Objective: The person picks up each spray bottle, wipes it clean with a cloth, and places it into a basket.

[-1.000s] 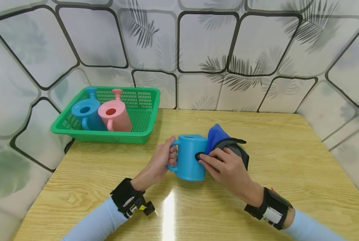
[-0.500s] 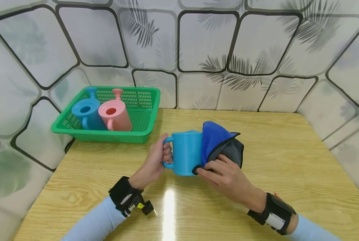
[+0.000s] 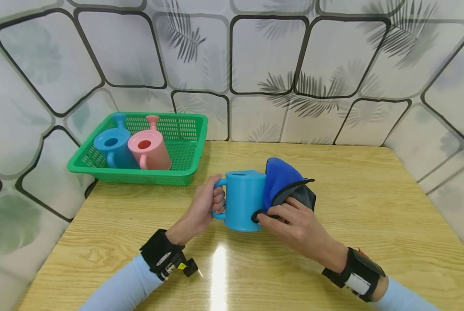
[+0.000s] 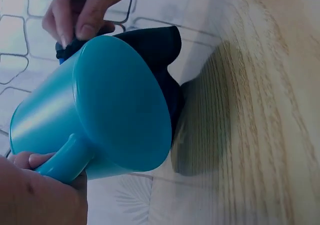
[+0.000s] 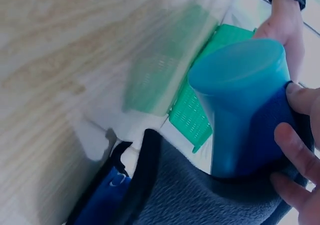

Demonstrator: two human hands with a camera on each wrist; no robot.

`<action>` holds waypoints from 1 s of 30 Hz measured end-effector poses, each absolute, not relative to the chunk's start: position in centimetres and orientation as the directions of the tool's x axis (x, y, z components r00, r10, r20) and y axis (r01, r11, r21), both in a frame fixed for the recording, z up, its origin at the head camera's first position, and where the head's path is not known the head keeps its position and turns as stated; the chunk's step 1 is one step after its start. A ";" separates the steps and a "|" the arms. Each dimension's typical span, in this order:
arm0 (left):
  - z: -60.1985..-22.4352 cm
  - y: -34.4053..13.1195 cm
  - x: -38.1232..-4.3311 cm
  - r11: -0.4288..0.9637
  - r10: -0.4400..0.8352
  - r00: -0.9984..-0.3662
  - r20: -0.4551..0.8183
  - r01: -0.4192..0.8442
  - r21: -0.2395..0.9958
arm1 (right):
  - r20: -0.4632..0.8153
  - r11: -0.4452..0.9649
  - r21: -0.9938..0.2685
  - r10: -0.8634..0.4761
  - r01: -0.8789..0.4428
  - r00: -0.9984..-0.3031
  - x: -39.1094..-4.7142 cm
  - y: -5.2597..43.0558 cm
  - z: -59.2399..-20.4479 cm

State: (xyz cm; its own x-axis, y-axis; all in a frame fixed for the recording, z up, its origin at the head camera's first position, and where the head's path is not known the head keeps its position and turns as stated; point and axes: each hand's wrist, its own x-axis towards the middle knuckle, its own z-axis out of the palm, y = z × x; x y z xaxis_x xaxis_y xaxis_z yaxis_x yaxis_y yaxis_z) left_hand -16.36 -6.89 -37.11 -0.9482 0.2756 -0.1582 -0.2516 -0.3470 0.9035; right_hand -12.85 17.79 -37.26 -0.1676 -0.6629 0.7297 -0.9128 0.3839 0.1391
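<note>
A light blue watering can point(image 3: 244, 201) is held up over the table, its base visible in the left wrist view and its spout hidden. My left hand point(image 3: 206, 203) grips it by the handle point(image 4: 67, 160). On the can's right side lies a cloth point(image 3: 282, 179), blue on one face and grey on the other, with black edging. My right hand point(image 3: 300, 224) pinches this cloth and presses it against the can wall. In the right wrist view, the fingers point(image 5: 295, 145) hold the cloth around the can's side.
A green plastic basket point(image 3: 138, 175) stands at the back left of the wooden table point(image 3: 372, 207). Inside it are a blue watering can point(image 3: 115, 149) and a pink watering can point(image 3: 150, 151). A patterned wall point(image 3: 267, 56) rises behind the table.
The can shifted left and slightly up, then came a little back to the right and down. My right hand moved the cloth lower along the can's side. Both grips are kept.
</note>
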 end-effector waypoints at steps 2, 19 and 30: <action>-37.0 -6.8 -16.3 -0.324 0.274 -0.951 -0.146 -0.235 0.916 | 0.762 0.412 0.128 -0.623 -0.902 -0.177 -13.0 17.8 -36.9; -37.2 -6.5 -15.8 -0.245 0.252 -0.962 -0.110 -0.173 0.954 | 0.879 0.585 -0.102 -0.326 -0.805 -0.348 -14.7 18.9 -35.0; -36.5 -6.7 -16.0 -0.278 0.221 -0.971 -0.096 -0.157 0.948 | 0.880 0.621 -0.119 -0.295 -0.775 -0.372 -14.9 18.9 -35.0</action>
